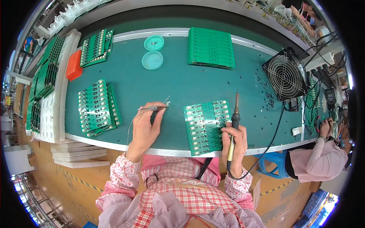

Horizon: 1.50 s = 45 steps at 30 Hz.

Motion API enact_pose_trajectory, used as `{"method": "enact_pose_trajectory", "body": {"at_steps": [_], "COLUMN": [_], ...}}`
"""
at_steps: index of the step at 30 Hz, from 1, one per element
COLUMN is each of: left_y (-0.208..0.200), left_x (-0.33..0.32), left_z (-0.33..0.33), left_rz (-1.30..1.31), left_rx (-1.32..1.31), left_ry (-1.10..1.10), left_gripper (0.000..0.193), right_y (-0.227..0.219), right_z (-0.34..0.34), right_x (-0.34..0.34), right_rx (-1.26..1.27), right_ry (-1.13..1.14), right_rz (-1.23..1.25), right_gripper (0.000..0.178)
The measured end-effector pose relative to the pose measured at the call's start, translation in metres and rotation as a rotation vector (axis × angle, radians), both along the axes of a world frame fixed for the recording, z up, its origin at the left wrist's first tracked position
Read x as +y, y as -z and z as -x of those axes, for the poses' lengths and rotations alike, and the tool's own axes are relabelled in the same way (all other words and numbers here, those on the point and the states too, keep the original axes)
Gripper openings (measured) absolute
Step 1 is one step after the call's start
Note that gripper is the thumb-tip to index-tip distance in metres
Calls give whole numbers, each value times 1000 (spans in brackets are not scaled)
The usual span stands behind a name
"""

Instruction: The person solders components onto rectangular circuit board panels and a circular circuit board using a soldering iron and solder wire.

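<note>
My left hand (145, 126) pinches slim metal tweezers (153, 108), with a thin strand of solder wire (129, 133) running through the same fingers. By the tweezer tips is a tiny pale part (167, 103), too small to make out. In my right hand (238, 141) is a soldering iron (235, 118) with a black grip, its tip pointing away from me, above the table. Beneath and left of that hand lies a green circuit board panel (203, 129) with rows of small white and black components; the fingers overlap its right edge.
Stacked boards (95, 108) lie at left, more (97, 47) behind them beside an orange box (74, 65). Two round turquoise dishes (152, 60) and a stack of green panels (211, 47) stand at the back. Black bits (269, 100) litter the right, near a fan (285, 75). A co-worker (323, 159) sits at right.
</note>
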State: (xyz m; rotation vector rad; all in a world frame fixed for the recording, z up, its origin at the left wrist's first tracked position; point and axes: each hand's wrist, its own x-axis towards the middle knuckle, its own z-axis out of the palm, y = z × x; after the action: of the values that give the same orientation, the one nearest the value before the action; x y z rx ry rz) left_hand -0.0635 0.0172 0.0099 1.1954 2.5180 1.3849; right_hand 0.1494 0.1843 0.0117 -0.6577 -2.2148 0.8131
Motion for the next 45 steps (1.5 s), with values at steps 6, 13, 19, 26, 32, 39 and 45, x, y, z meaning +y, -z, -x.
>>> {"method": "enact_pose_trajectory", "body": {"at_steps": [6, 13, 19, 26, 32, 39, 45], "left_y": [1, 0, 0, -9, 0, 0, 3], "left_x": [2, 3, 4, 16, 32, 33, 34], "left_z": [1, 2, -1, -29, -40, -41, -40], "left_rz": [10, 20, 15, -44, -39, -7, -18], "left_rx": [27, 80, 135, -126, -22, 42, 79], "left_ry": [-2, 7, 15, 9, 74, 81, 93], "left_gripper": [7, 9, 9, 9, 8, 8, 14], "right_y": [2, 1, 0, -3, 5, 6, 7], "right_z": [-1, 0, -2, -1, -5, -6, -6], "right_x": [2, 3, 3, 1, 1, 1, 1], "right_rx": [12, 26, 23, 104, 139, 176, 181], "right_ry": [-13, -20, -21, -1, 26, 29, 15], "right_rz": [-20, 5, -3, -19, -22, -7, 14], "right_gripper": [16, 16, 19, 25, 23, 22, 22]}}
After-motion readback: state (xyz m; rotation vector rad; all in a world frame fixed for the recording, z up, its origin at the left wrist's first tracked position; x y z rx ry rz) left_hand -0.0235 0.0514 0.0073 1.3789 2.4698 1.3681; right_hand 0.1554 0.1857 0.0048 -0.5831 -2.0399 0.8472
